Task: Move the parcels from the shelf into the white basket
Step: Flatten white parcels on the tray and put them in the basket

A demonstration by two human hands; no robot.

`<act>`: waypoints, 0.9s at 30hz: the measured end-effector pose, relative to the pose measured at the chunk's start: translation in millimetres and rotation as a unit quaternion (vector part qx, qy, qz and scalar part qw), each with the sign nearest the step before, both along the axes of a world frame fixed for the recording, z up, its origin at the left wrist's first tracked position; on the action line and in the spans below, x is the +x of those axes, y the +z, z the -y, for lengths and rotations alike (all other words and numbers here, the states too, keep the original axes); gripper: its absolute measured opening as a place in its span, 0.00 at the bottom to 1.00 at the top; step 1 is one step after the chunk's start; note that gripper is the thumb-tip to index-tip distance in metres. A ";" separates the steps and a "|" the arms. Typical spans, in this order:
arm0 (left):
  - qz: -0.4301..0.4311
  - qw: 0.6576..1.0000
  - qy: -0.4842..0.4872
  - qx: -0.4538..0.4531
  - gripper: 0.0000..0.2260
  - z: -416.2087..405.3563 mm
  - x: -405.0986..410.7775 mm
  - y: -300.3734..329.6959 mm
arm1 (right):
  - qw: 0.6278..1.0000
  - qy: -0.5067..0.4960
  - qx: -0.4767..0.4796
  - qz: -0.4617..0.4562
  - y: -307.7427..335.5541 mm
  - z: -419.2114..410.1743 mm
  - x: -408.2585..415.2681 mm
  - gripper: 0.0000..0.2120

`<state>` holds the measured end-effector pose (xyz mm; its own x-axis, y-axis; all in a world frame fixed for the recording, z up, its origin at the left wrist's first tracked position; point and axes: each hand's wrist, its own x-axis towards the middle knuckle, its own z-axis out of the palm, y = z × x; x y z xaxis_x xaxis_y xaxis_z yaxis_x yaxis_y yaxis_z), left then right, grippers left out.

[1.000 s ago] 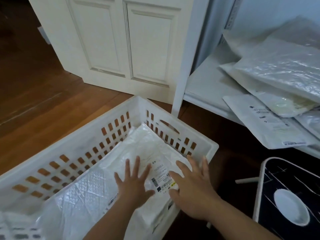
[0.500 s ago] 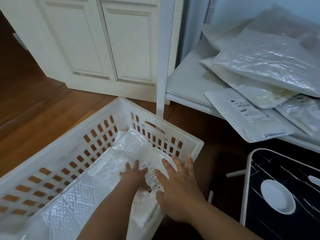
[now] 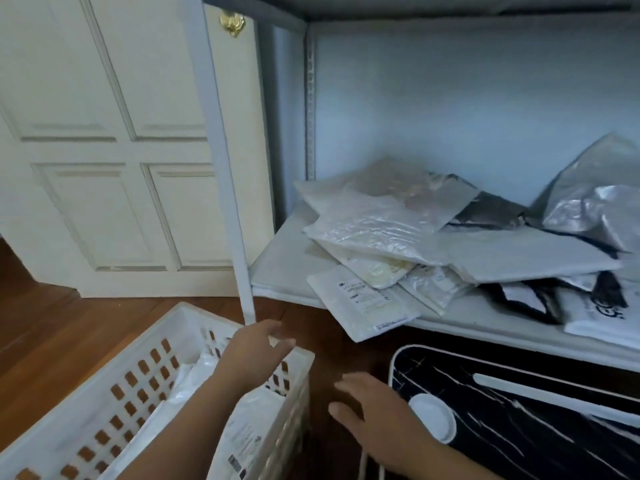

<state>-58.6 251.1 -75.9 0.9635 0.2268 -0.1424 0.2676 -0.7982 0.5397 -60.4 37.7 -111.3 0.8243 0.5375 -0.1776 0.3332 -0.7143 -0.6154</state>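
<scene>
Warm brown wooden floor (image 3: 69, 327) below a cream panelled door (image 3: 114, 150) with a brass handle (image 3: 232, 23), beside a white metal shelf (image 3: 280, 268) against a pale blue wall; heaped on that shelf, white and silver plastic mailer parcels (image 3: 388, 226), the front one, a white labelled envelope (image 3: 363, 303), overhanging the edge, its print too small to read. Lower left, white perforated plastic basket (image 3: 104, 382) holding white parcels with a barcode label (image 3: 239, 469), text illegible; above its rim, left hand (image 3: 252, 355), fingers relaxed, grasping nothing; right hand (image 3: 377, 414) spread loose, holding nothing, just beside a black-and-white board (image 3: 519, 410).
</scene>
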 end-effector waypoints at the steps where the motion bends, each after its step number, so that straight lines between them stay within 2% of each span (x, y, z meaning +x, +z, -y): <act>1: 0.019 1.000 -0.006 -0.010 0.22 12.7 1.5 9.5 | 0.999 -0.035 0.013 0.029 9.0 20.1 4.6 0.23; 5: 0.073 0.993 -0.015 -0.088 0.16 63.3 17.2 34.9 | 0.972 -0.186 0.008 0.144 42.3 95.8 37.8 0.11; 7: 0.071 0.977 0.016 -0.201 0.14 87.1 32.8 39.4 | 0.954 -0.209 -0.029 0.214 56.9 129.7 57.0 0.12; 10: 0.025 0.914 0.066 -0.400 0.14 119.2 57.7 48.7 | 0.942 -0.205 -0.068 0.258 74.4 163.2 80.7 0.16; 16: 0.006 0.785 0.111 -0.609 0.11 179.5 114.3 68.1 | 0.922 -0.230 -0.061 0.305 90.4 199.2 115.7 0.15; 21: -0.004 0.701 0.178 -0.691 0.13 220.2 155.2 63.8 | 0.928 -0.197 0.016 0.315 70.4 201.5 120.1 0.12; 24: 0.045 0.696 0.213 -0.684 0.12 228.8 169.1 66.2 | 0.936 -0.185 0.044 0.298 51.6 212.7 112.3 0.15; 27: 0.160 0.702 0.241 -0.651 0.02 222.4 171.8 83.4 | 0.932 -0.195 0.062 0.300 40.1 228.2 103.0 0.12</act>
<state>113.2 28.7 7.4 0.8495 0.4157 -0.3249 0.0364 0.5681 0.8222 42.6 -190.5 -71.3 0.8921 0.1623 0.4216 0.3738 -0.7893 -0.4871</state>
